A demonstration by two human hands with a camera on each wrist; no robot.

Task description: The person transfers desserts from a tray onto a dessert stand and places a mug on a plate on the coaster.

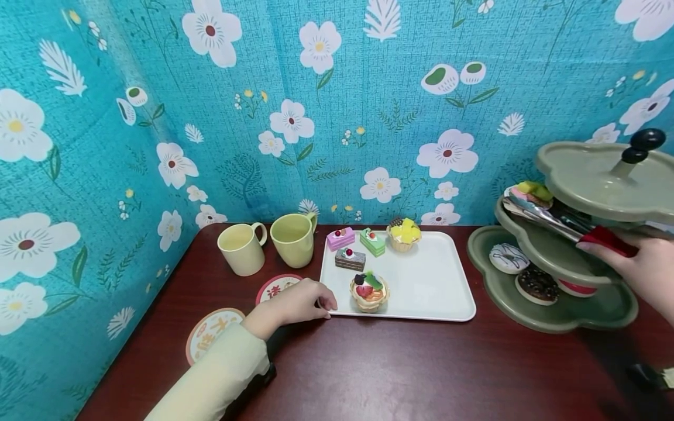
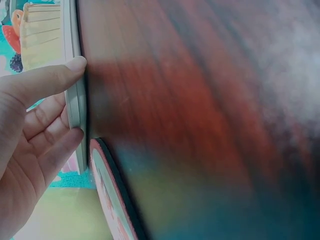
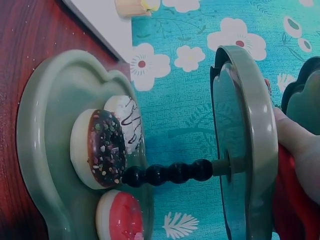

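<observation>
My left hand (image 1: 302, 301) holds the front left corner of the white tray (image 1: 432, 292), thumb and fingertips at its rim. On the tray, near that hand, sits a fruit tart (image 1: 370, 291); behind are a chocolate cake slice (image 1: 350, 259), a purple one (image 1: 340, 238), a green one (image 1: 372, 242) and a yellow-topped tart (image 1: 403, 234). My right hand (image 1: 647, 266) grips the red handle of metal tongs (image 1: 544, 217) between the upper two tiers of a green stand (image 1: 558, 270). The tongs' tips overlap a fruit-topped pastry (image 1: 532, 193) on the middle tier.
Several donuts, including a chocolate one (image 3: 107, 149), a white one (image 3: 125, 120) and a pink one (image 3: 120, 217), lie on the stand's bottom tier. Two mugs, one cream (image 1: 242, 251) and one green (image 1: 292, 240), stand at the back left. Round coasters (image 1: 213, 332) lie beside my left arm.
</observation>
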